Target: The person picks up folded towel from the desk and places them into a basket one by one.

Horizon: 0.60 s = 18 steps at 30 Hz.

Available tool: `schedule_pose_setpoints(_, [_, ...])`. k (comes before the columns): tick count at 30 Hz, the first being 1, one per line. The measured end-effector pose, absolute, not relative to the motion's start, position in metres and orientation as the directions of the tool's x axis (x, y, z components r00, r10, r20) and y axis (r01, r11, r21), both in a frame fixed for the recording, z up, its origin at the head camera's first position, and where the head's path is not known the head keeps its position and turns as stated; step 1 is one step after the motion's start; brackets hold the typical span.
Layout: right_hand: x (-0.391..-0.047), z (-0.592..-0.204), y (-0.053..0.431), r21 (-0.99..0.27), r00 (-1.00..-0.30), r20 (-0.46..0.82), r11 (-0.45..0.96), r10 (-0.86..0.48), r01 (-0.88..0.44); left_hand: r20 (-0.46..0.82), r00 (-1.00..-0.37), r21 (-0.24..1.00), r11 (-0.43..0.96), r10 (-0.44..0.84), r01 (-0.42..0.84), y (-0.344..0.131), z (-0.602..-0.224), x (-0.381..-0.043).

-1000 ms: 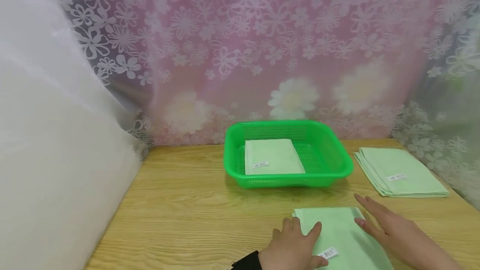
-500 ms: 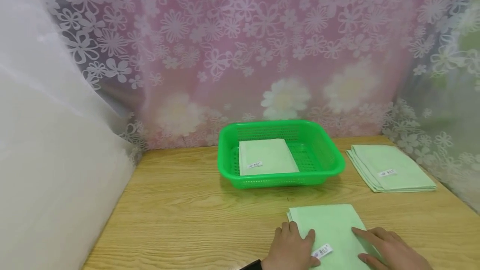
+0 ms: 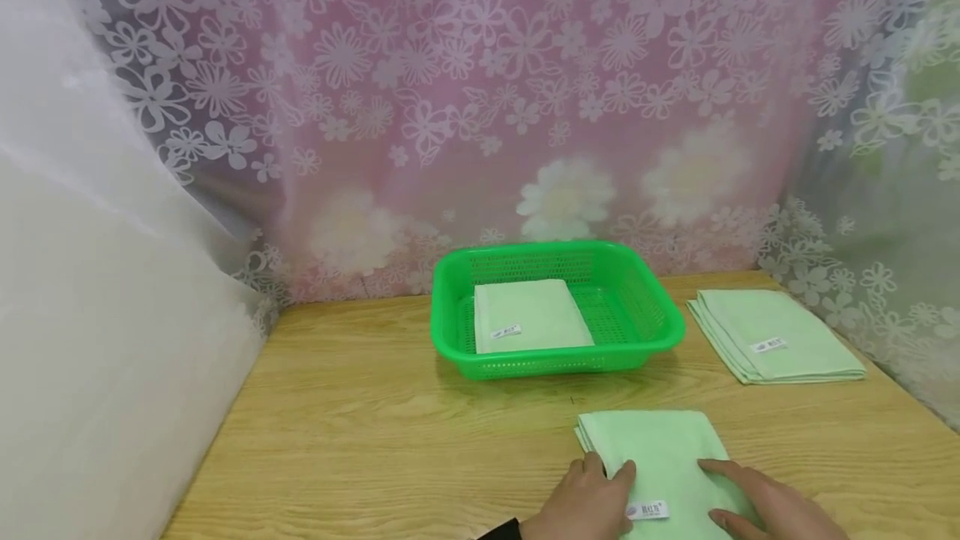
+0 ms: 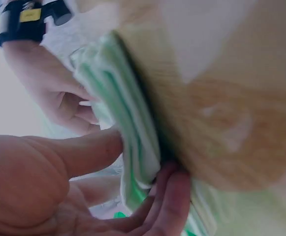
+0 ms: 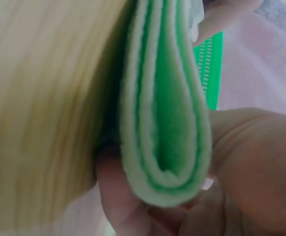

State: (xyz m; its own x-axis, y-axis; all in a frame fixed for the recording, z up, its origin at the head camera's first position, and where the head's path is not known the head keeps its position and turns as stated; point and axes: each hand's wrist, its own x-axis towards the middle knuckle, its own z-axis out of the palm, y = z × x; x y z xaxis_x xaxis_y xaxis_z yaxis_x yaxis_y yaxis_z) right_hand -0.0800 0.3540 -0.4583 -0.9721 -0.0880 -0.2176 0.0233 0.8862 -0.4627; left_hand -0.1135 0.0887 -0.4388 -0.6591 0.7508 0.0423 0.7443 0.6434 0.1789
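A folded pale green towel [image 3: 663, 448] with a small white label lies at the front of the table. My left hand [image 3: 585, 500] grips its left side; in the left wrist view the thumb [image 4: 91, 150] is on top and the fingers [image 4: 174, 196] reach under the layered edge. At the opposite side my right hand [image 3: 772, 507] pinches the towel, and the right wrist view has the rounded fold [image 5: 165, 189] between thumb and fingers. Further back, a second folded towel [image 3: 528, 315] lies inside a green plastic basket [image 3: 558, 363].
Another stack of folded green towel [image 3: 783, 336] lies on the right of the wooden table [image 3: 375, 407], beside the basket. A floral curtain [image 3: 465, 107] hangs along the back edge, and a white sheet [image 3: 112, 273] borders the left.
My right hand has come down from above the towel's right side and now pinches its edge. The left hand's fingers have slid under the left edge. The head view has shifted slightly.
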Motion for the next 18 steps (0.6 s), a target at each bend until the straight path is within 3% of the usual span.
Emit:
schedule_pose_setpoints(6, [-0.081,-0.463,0.356,-0.497,-0.97,-0.205,0.868,-0.129,-0.01,-0.152,-0.654,0.399,0.651,0.741,0.646,0.088,-0.435,-0.117])
schedule_pose_setpoints(9, [-0.081,-0.462,0.355,-0.5,-0.967,-0.228,0.866,-0.115,0.014,-0.199,-0.661,0.451,0.667,0.723,0.593,0.088,-0.432,-0.117])
schedule_pose_setpoints(13, [-0.079,-0.456,0.354,-0.488,-0.97,-0.218,0.873,-0.104,0.016,-0.16,-0.685,0.438,0.673,0.711,0.596,0.089,-0.428,-0.115])
schedule_pose_setpoints(18, [-0.071,-0.443,0.359,-0.427,-0.978,-0.135,0.9,-0.158,-0.087,-0.038,-0.677,0.359,0.642,0.735,0.678,0.086,-0.416,-0.109])
